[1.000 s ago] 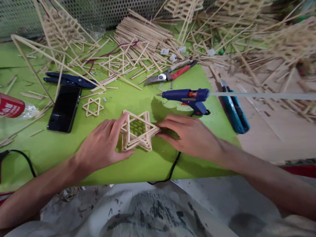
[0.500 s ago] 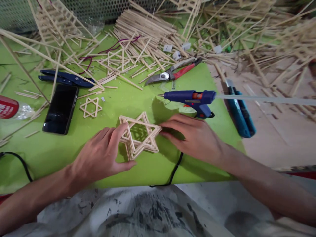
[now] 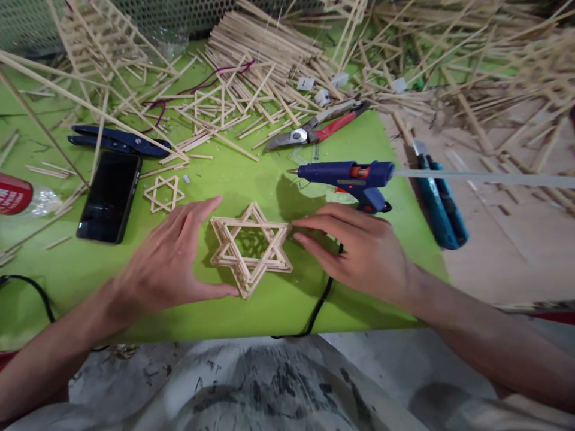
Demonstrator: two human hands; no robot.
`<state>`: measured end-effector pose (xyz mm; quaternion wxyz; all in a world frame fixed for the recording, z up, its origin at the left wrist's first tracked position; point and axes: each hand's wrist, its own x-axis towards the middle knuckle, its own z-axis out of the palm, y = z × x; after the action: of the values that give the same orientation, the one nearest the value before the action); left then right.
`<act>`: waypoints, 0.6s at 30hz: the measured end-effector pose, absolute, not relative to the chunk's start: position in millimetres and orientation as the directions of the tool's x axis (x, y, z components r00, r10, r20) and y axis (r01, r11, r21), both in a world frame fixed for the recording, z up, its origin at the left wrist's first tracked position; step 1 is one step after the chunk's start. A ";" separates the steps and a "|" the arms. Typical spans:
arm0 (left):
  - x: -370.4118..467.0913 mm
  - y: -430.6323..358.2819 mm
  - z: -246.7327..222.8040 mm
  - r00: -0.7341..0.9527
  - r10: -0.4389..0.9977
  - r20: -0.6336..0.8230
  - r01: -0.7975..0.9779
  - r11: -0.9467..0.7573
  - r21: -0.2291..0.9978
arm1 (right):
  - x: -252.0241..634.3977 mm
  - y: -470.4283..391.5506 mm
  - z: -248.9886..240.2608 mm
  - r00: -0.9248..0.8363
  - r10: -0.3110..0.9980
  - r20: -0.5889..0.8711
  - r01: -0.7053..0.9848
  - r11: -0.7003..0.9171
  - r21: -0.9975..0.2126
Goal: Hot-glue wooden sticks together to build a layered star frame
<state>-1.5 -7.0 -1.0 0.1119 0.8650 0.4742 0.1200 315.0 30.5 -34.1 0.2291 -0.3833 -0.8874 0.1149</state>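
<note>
A six-pointed star [image 3: 251,269] built of layered thin wooden sticks stands on the green tabletop in front of me. My left hand [image 3: 166,257] is open at its left side, fingers raised off the star and the thumb reaching close to its bottom point. At the star's upper right point, my right hand [image 3: 354,251] pinches the tip between thumb and forefinger. A smaller flat stick star [image 3: 164,194] lies beyond my left hand. Just past my right hand rests a blue hot glue gun [image 3: 345,175] with a glue stick out of its back.
Pruning shears [image 3: 309,131], a dark blue cutter tool [image 3: 119,142] and a phone [image 3: 109,197] lie around the star. A teal utility knife [image 3: 442,203] is on the right. Wooden sticks [image 3: 265,45] pile up behind, and a red-labelled bottle [image 3: 18,194] lies far left.
My left hand has let go of the star's left side and drawn back leftward, its fingers spreading. The star has turned slightly; my right hand stays at its right point.
</note>
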 end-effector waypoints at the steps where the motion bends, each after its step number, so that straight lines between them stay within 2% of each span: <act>1: -2.0 -4.6 -3.5 0.529 0.845 0.078 0.791 -0.525 0.314 | 314.9 30.6 -34.1 -0.609 0.724 0.324 0.617 0.689 -0.381; 7: -3.6 2.1 -13.6 0.562 0.827 0.016 0.778 -0.535 0.330 | 313.1 32.5 -40.3 -0.660 0.674 0.332 0.577 0.737 -0.352; 12: -6.6 4.2 -14.5 0.537 0.843 0.036 0.793 -0.520 0.318 | 310.8 31.3 -44.2 -0.638 0.684 0.353 0.586 0.729 -0.353; 18: -5.5 1.0 -11.2 0.495 0.868 0.027 0.842 -0.487 0.230 | 310.7 28.4 -36.1 -0.603 0.700 0.384 0.538 0.712 -0.452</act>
<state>-5.5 1.0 -11.2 0.0935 0.8595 0.4976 0.0700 310.7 28.4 -36.1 0.2753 -0.3504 -0.8832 0.1466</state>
